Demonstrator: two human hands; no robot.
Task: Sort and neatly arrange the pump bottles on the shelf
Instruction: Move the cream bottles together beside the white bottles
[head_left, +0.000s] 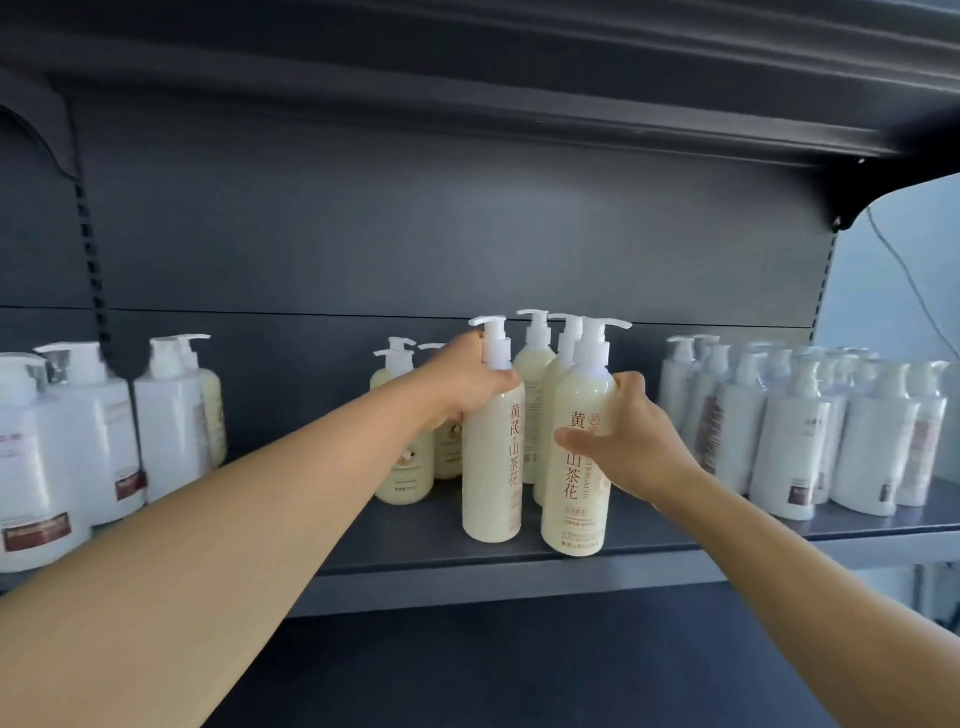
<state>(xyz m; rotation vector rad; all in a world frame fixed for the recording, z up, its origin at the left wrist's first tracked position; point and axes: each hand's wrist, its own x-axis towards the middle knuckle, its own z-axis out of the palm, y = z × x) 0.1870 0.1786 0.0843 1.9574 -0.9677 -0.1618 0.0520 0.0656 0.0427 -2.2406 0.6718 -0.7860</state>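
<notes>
Both hands are engaged on tall cream pump bottles standing upright at the front middle of the dark shelf. The left hand grips the left front bottle around its shoulder, just under the pump collar, fingers curled round it. The right hand grasps the right front bottle at mid-body from its 3 o'clock side, thumb across the label. Each bottle's long axis is vertical; the two stand near each other but apart, close to the shelf's front edge. At 12 o'clock from them sit more tall bottles of the same kind; at 10 o'clock, shorter cream bottles. White bottles are grouped at 3 o'clock, and larger white bottles at 9 o'clock. Judgement: the coming move turns on the gap between the two held bottles and the row behind; each hand is nearest its own bottle, and a straight push toward 12 o'clock would align them.
</notes>
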